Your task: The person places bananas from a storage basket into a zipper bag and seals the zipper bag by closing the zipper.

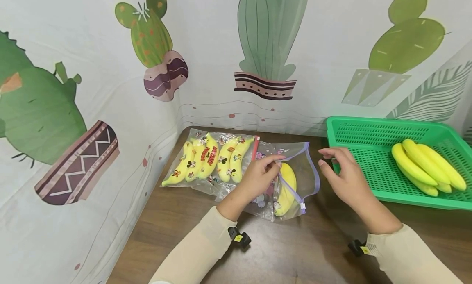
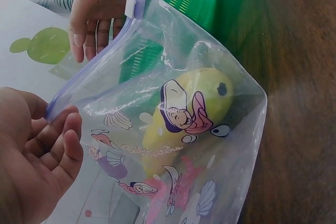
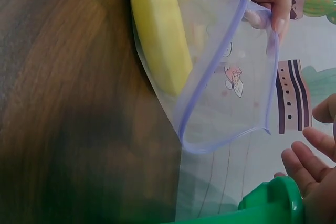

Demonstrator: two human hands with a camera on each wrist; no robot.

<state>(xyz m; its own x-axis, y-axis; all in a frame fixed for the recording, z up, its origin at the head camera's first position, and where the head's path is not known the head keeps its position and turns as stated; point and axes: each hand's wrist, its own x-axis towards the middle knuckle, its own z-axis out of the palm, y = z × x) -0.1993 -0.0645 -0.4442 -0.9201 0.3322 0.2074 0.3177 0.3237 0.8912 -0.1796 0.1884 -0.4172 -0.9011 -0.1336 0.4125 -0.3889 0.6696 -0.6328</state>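
Note:
A clear zip bag [image 1: 267,212] with a purple slider edge and printed cartoon figures lies on the table with its mouth spread. Inside it is one yellow banana [image 1: 287,189], also seen through the plastic in the right wrist view as a banana [image 3: 160,30]. My left hand [image 1: 259,175] pinches the bag's purple rim between thumb and fingers; the left wrist view shows this left hand [image 2: 42,150] at the rim. Off to the right of the opening is my right hand [image 1: 346,177], fingers loosely bent and holding nothing, near the green basket's left edge.
A green plastic basket [image 1: 398,198] with several bananas [image 1: 427,165] stands at the right. On the left lies a filled clear bag [image 1: 206,159] with a red edge, several bananas inside, partly under the purple-edged bag. A cactus-print cloth [image 1: 221,107] hangs behind the brown table [image 1: 265,251].

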